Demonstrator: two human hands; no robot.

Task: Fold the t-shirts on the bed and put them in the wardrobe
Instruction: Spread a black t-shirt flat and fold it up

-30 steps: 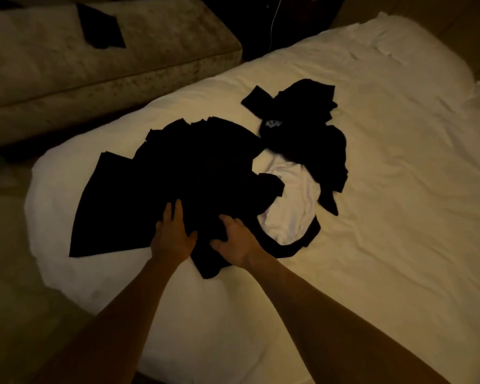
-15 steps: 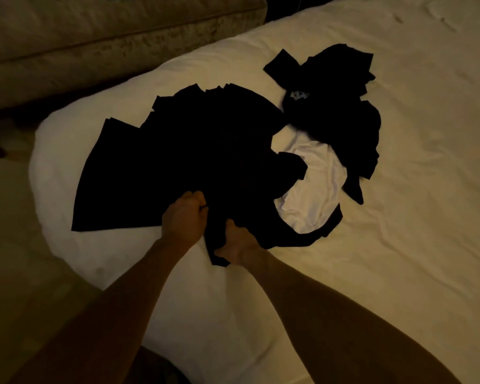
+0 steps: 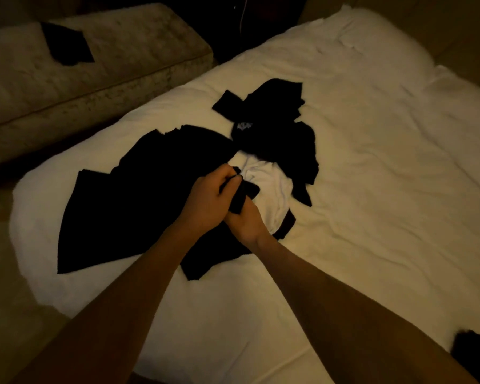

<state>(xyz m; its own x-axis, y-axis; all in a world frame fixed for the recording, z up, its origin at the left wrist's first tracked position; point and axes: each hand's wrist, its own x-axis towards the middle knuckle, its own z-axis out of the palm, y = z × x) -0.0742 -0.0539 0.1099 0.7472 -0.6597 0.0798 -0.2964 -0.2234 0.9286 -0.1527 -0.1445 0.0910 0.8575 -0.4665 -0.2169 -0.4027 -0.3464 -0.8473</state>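
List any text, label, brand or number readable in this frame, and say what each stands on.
No text can be read.
Pale print on the far black t-shirt: too small and blurred to tell whether it is words or a graphic.
White t-shirt, black t-shirt held by the left hand and right hand, bed: no markings visible.

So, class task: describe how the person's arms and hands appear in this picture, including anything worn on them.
Both forearms enter from the bottom edge and are bare: no sleeves reach into view. The left hand and right hand wear no gloves, and no watch, bracelet or ring shows. The room is dim, so small details could be missed.
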